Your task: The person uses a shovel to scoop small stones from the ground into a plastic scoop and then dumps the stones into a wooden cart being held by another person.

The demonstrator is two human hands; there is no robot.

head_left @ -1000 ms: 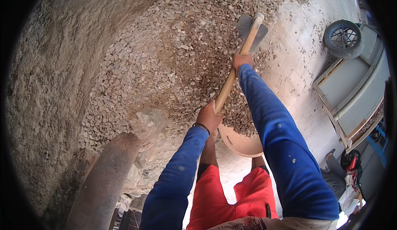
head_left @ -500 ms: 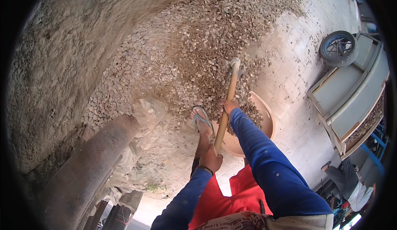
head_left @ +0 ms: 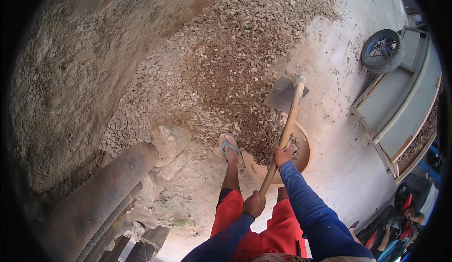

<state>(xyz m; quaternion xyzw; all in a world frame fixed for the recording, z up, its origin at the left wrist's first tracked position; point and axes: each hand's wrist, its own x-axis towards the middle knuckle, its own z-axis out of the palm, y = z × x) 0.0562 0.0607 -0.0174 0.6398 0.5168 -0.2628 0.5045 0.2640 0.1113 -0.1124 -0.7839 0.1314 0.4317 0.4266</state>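
Observation:
My left hand (head_left: 254, 204) is wrapped round the lower end of a hoe's wooden handle. Farther up the same handle closes my right hand (head_left: 283, 154). The hoe (head_left: 293, 113) slants up and to the right, its flat grey blade (head_left: 282, 95) over the right edge of the gravel pile (head_left: 235, 69). Beneath the handle is a wide, shallow pinkish basin (head_left: 304, 151), partly filled with gravel; the handle and my right hand hide some of it. Gravel also lies against the basin's far left side.
My sandalled foot (head_left: 229, 145) stands left of the basin. A rough wall (head_left: 84, 64) and a thick rusty pipe (head_left: 106, 186) border the left. At right is a grey cart (head_left: 400, 102) with a spoked wheel (head_left: 383, 51) and gravel inside. Another person (head_left: 426, 203) is partly visible lower right.
The hoe's head has moved right, off the gravel pile's middle, and its blade now shows. Both hands have shifted right and nearer to me, still on the handle.

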